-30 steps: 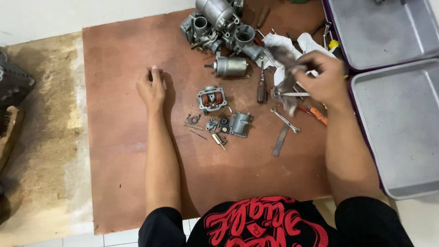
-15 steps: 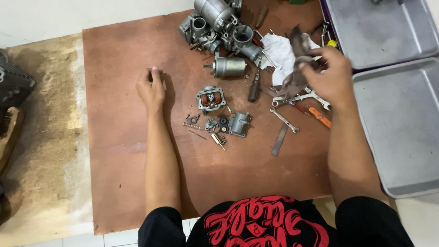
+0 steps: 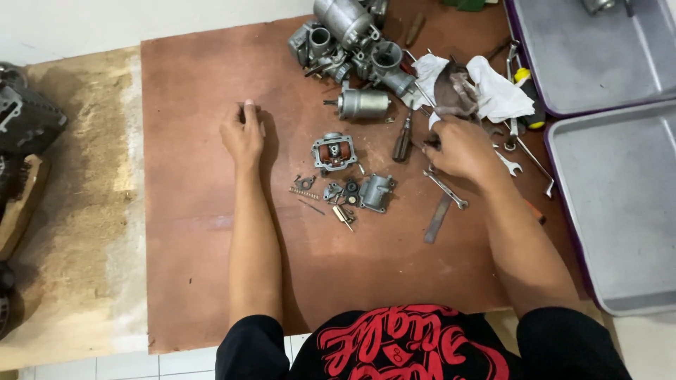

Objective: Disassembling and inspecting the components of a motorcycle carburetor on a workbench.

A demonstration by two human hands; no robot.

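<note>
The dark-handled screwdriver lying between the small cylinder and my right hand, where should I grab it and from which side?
Take the screwdriver by its dark handle, the thick lower end, coming from above and the near side. It lies flat on the board, nearly upright in the view, with open space left of it. The right hand is closest.

Dark-handled screwdriver lies on board beside wrench.

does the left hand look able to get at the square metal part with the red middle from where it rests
Probably yes. The left hand lies flat on the brown board, and only bare board separates it from the square metal part to its right. The right hand is busy further off.
</note>
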